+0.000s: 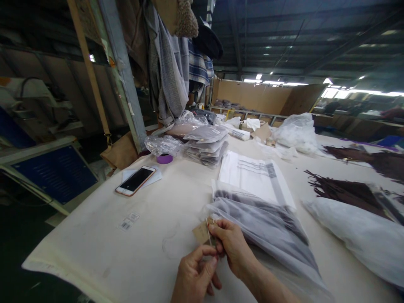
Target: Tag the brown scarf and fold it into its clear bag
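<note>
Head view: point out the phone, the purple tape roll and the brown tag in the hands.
phone [135, 180], head view, middle of its dark screen.
purple tape roll [164, 158], head view, its top face.
brown tag [201, 231], head view, bare cardboard left of the right hand [232, 246].

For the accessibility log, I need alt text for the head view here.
Two bare hands, the left hand and the right hand, pinch a small brown card tag at the mouth of a clear plastic bag holding dark fabric on a cream table. A phone lies farther back.
</note>
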Motion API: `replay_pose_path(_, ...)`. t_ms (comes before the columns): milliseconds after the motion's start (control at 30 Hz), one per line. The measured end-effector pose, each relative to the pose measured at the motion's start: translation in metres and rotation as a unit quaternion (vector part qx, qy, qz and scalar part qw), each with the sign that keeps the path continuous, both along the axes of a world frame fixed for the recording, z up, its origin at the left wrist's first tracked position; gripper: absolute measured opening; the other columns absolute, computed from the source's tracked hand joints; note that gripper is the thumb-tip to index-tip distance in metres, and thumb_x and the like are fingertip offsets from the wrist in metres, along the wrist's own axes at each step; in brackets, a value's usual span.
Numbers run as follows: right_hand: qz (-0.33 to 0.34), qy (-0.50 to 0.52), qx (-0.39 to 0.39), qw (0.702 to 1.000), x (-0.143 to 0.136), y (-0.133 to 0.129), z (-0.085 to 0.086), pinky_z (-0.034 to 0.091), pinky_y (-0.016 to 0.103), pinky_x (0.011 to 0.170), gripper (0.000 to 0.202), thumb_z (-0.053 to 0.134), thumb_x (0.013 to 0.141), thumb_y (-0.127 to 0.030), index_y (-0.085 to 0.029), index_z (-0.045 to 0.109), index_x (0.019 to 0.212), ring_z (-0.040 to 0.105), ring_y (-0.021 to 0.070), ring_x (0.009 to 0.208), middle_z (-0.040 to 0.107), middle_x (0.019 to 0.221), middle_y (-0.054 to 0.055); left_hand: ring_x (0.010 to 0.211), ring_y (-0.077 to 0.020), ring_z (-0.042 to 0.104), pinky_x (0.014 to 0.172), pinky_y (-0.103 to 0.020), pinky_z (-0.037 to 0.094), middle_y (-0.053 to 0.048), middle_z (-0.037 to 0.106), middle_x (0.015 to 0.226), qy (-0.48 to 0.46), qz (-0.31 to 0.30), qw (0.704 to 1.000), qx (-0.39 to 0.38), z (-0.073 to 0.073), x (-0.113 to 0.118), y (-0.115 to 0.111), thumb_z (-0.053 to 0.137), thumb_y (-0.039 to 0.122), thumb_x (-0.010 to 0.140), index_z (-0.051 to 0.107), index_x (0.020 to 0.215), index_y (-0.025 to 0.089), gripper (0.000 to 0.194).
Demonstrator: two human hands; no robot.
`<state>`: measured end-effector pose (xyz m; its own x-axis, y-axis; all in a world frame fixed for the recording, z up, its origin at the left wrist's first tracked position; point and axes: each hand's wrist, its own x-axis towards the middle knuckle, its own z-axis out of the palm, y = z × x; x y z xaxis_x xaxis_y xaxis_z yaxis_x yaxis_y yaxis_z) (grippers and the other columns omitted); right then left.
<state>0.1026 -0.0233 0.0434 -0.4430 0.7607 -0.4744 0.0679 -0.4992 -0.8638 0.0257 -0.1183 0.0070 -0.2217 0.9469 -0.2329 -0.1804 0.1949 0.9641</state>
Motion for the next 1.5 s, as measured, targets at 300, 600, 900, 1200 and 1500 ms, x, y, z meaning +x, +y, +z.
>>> replay_pose_path(300, 0.133, 0.020, 0.004, 0.991, 0.011, -0.001, 0.011, 0.018, 0.019, 0.031, 0.026, 0.059, 0.064, -0.040, -0.015, 0.053, 0.067, 0.036, 0.0031, 0.032, 0.059, 0.056, -0.001, 0.050, -0.0141, 0.059, 0.045, -0.021, 0.042, 0.001, 0.064, 0.057, -0.051, 0.168, 0.984, 0.018, 0.020, -0.013, 0.010, 0.068, 0.048, 0.067, 0.048, 0.091, 0.019, 0.043)
replay_pose_path(600, 0.048, -0.086, 0.117, 0.988, 0.028, 0.017, 0.015, 0.029, 0.017, 0.039, 0.026, 0.046, 0.073, -0.034, -0.015, 0.056, 0.087, 0.043, 0.0075, 0.037, 0.049, 0.039, -0.006, 0.054, -0.0182, 0.062, 0.056, -0.028, 0.053, 0.001, 0.065, 0.055, 0.224, 0.238, 0.943, -0.056, 0.022, -0.075, -0.020, 0.060, 0.055, 0.059, 0.060, 0.092, 0.018, 0.050)
replay_pose_path(900, 0.083, -0.159, 0.520, 0.835, 0.062, -0.014, -0.005, 0.048, 0.026, 0.066, 0.017, 0.043, 0.084, -0.020, -0.020, 0.058, 0.093, 0.060, 0.0151, 0.075, 0.062, 0.085, 0.004, 0.059, -0.0132, 0.060, 0.061, -0.022, 0.050, 0.005, 0.064, 0.063, 0.274, 0.238, 0.931, 0.030, 0.031, -0.051, -0.026, 0.054, 0.047, 0.076, 0.052, 0.113, 0.022, 0.044)
replay_pose_path(1200, 0.100, -0.063, 0.540, 0.833, 0.054, -0.018, -0.017, 0.048, 0.023, 0.075, 0.027, 0.047, 0.083, -0.013, -0.020, 0.053, 0.109, 0.061, 0.0134, 0.086, 0.065, 0.098, 0.004, 0.063, -0.0102, 0.057, 0.061, -0.019, 0.045, 0.000, 0.064, 0.076, 0.272, -0.187, 0.932, 0.153, 0.061, -0.035, 0.027, 0.044, 0.028, 0.084, 0.061, 0.092, 0.021, 0.020)
replay_pose_path(1500, 0.097, -0.074, 0.335, 0.934, 0.045, -0.010, -0.004, 0.040, 0.023, 0.054, 0.030, 0.048, 0.076, -0.020, -0.018, 0.057, 0.104, 0.048, 0.0110, 0.056, 0.053, 0.066, -0.003, 0.053, -0.0109, 0.049, 0.059, -0.025, 0.044, -0.002, 0.065, 0.084, 0.363, 0.060, 0.927, 0.074, 0.001, -0.059, 0.094, 0.052, 0.026, 0.061, 0.062, 0.094, 0.018, 0.035)
